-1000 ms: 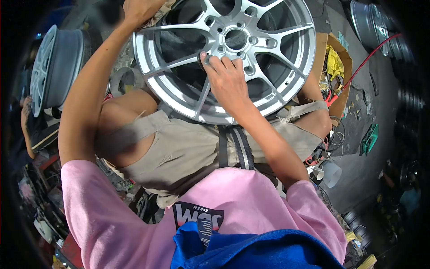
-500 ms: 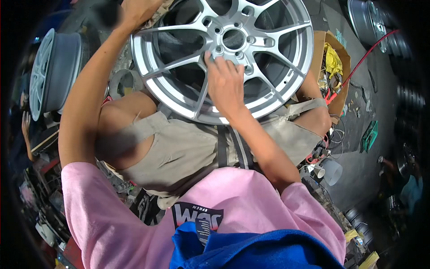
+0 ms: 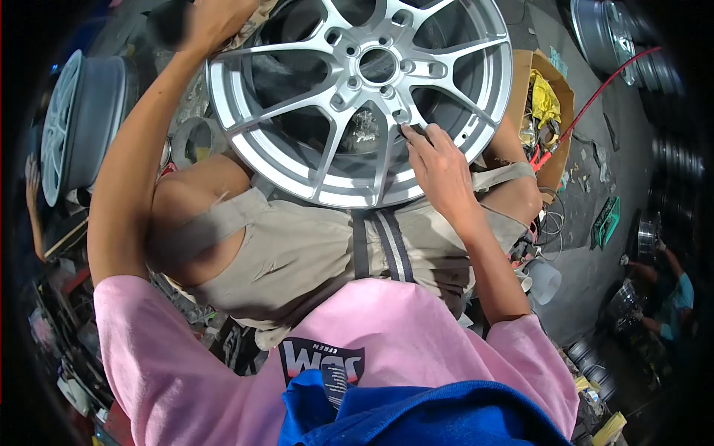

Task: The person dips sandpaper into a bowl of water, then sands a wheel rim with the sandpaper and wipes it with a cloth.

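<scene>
Silver wheel [image 3: 372, 93] lies face up across the person's lap, over the beige shorts [image 3: 297, 238], with the right hand [image 3: 440, 167] half open, fingers loosely bent and fingertips at a spoke below the hub; can't tell if anything is pinched under them. Left hand [image 3: 219, 18] is at the upper left rim by a crumpled cloth [image 3: 256, 21], cut by the frame edge, so its grip can't be told. Cardboard box [image 3: 563, 85] with a yellow wrapper [image 3: 545, 100] sits right of the wheel, another wheel [image 3: 93, 123] stands at far left.
</scene>
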`<state>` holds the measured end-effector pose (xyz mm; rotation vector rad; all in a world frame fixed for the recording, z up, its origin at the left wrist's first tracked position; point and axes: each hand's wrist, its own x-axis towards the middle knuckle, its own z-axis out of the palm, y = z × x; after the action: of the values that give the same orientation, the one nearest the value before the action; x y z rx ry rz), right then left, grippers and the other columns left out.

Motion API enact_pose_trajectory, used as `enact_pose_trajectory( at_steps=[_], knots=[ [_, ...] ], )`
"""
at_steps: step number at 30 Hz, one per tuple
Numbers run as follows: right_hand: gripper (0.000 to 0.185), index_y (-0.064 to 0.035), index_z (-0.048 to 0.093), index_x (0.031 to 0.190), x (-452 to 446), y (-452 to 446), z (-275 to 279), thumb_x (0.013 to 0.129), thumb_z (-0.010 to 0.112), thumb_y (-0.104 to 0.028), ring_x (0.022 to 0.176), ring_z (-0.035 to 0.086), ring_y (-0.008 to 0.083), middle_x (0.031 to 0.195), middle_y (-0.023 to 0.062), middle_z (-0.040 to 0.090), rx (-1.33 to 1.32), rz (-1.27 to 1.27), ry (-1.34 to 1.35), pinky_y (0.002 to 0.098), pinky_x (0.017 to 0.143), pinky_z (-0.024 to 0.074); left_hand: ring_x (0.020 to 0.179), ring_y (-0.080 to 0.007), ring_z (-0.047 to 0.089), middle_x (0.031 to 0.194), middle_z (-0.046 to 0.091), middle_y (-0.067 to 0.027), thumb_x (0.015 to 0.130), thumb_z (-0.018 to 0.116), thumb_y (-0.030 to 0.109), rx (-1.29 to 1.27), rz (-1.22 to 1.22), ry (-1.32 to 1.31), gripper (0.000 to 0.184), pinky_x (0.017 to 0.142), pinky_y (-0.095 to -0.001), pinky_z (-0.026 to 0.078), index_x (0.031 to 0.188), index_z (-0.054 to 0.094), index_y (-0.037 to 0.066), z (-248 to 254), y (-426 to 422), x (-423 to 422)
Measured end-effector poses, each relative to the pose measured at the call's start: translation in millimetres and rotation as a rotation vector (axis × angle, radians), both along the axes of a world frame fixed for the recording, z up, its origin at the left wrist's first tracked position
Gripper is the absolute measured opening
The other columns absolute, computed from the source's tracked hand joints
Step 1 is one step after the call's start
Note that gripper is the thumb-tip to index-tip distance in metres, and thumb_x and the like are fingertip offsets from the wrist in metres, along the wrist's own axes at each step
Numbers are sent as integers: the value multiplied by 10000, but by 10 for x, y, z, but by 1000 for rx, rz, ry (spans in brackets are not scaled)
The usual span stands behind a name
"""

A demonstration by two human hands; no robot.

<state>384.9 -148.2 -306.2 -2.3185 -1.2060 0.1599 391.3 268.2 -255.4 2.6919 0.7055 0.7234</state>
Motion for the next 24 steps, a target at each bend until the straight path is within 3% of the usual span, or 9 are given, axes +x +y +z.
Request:
enact_pose_trajectory(
  at_steps=[4, 9, 16, 20, 24],
  knots=[
    [427, -22, 696, 1299, -16, 17, -257, 873, 696, -13, 914, 614, 296, 976, 110, 575, 33, 88, -147, 437, 815, 528, 972, -456, 686, 971, 737, -236, 773, 700, 245, -13, -38, 5, 328, 874, -524, 536, 1027, 698, 37, -4, 34, -45],
    [486, -25, 662, 1355, -34, 231, -445, 870, 682, -56, 897, 572, 236, 961, 64, 571, 66, 55, -337, 375, 779, 456, 981, -456, 685, 975, 735, -239, 773, 700, 224, -56, -36, -39, 320, 879, -522, 537, 1034, 700, 40, 25, -60, -42],
    [482, -13, 658, 1366, -314, 9, -450, 885, 655, -44, 889, 563, 260, 962, 66, 583, -42, -13, -281, 382, 761, 419, 977, -461, 688, 977, 737, -246, 797, 718, 259, 42, -30, 1, 320, 876, -518, 544, 1045, 717, 57, -8, 13, -40],
    [509, -23, 668, 1363, -135, 299, -455, 853, 661, -19, 865, 549, 238, 921, 43, 557, 70, -34, -332, 389, 747, 402, 971, -461, 691, 972, 738, -249, 806, 711, 250, 10, -58, -30, 310, 867, -515, 547, 1049, 725, 58, -1, -8, -48],
    [494, -29, 684, 1341, -323, 13, -426, 848, 662, -20, 858, 546, 220, 914, 38, 555, -8, -26, -313, 383, 741, 402, 982, -458, 689, 987, 736, -243, 797, 719, 244, 76, -29, 11, 313, 864, -519, 546, 1040, 716, 47, -20, 39, -17]
  ],
)
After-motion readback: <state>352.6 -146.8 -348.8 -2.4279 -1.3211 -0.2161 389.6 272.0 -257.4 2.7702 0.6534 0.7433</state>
